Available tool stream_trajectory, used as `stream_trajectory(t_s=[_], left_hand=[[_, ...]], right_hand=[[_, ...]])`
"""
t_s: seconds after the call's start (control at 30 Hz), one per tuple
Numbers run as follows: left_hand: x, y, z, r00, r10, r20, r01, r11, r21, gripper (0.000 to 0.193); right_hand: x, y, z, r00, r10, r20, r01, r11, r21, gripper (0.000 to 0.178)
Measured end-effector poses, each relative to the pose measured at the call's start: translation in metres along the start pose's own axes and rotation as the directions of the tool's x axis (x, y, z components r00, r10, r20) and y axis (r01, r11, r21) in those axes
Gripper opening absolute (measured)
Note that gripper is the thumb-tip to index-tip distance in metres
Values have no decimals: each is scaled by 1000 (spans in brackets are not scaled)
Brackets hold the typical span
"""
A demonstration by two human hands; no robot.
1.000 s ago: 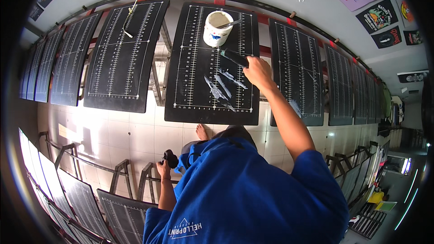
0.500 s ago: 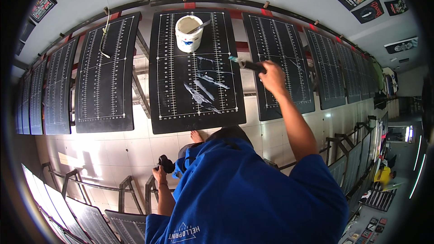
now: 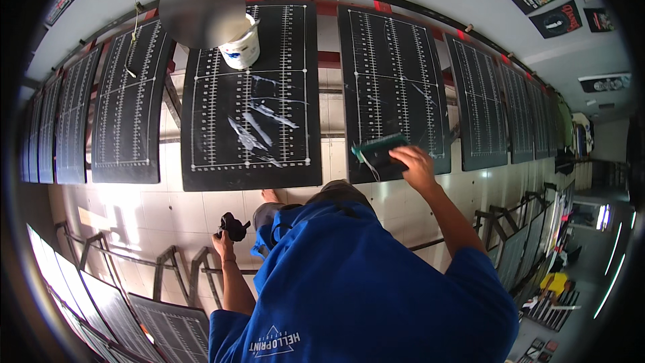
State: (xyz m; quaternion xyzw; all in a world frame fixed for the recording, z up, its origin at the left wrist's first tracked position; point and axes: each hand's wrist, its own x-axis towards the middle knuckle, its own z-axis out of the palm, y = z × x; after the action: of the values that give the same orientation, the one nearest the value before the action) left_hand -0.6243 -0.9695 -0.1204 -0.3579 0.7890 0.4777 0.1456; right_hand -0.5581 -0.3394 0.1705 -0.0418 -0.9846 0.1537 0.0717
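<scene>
Squeegee (image 3: 377,146) is pinched at its right end by the right grip (image 3: 412,165), over the near end of a black bench (image 3: 396,111); contact is unclear. The left grip (image 3: 223,245) is wrapped round a black object (image 3: 233,227). On the bench to the left (image 3: 269,178), a white tub (image 3: 240,54) stands beyond pale smears (image 3: 257,128).

Across from me: a deep-blue shirt (image 3: 376,275) with white print (image 3: 275,343), a dark-green tool (image 3: 381,144), a black device (image 3: 233,228), a white tub (image 3: 248,52) smeared blue, a black board (image 3: 269,178) white-ruled and white-streaked.
</scene>
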Motion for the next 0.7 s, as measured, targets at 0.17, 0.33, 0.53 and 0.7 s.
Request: stream_trajectory(t_s=[0.17,0.33,0.53,0.7], left_hand=[[-92,-18,60,1000,-16,-22,14,994,-108,32],[-182,-25,125,1000,0,7,1,996,-93,34],[-237,-18,153,984,176,-14,-175,983,53,34],[-275,-18,145,978,190,-85,-186,981,52,31]], right_hand=[[-23,110,-72,988,-39,149,39,999,6,48],[39,165,-89,1000,-9,-3,9,1000,16,43],[187,154,-37,993,-93,-76,94,996,8,35],[217,113,0,991,-119,-63,120,993,14,30]])
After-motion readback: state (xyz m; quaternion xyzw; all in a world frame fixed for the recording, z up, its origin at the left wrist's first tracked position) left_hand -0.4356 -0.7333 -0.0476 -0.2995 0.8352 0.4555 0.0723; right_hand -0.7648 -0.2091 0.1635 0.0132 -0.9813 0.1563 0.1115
